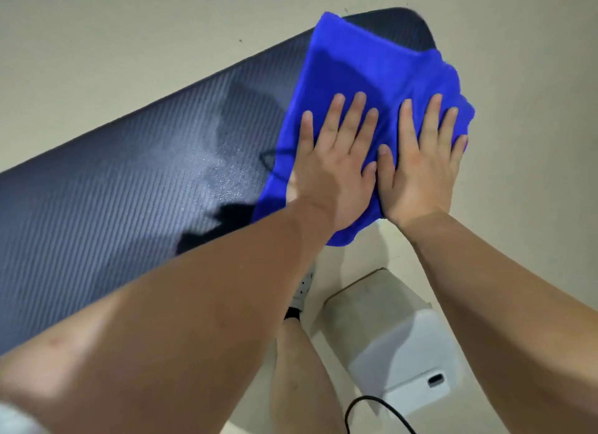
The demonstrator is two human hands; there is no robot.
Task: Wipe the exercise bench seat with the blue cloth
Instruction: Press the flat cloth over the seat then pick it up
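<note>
Wiping under way at the far right end of the bench seat; most of its length is left.

From the left, the long dark bench seat (106, 207) shows a speckled, damp-looking patch mid-length that we judge unwiped. Then our left hand (333, 161) and right hand (420, 161), both flat with fingers spread, press the blue cloth (365, 87) onto the seat's right end, its folds hanging over the near edge.
</note>
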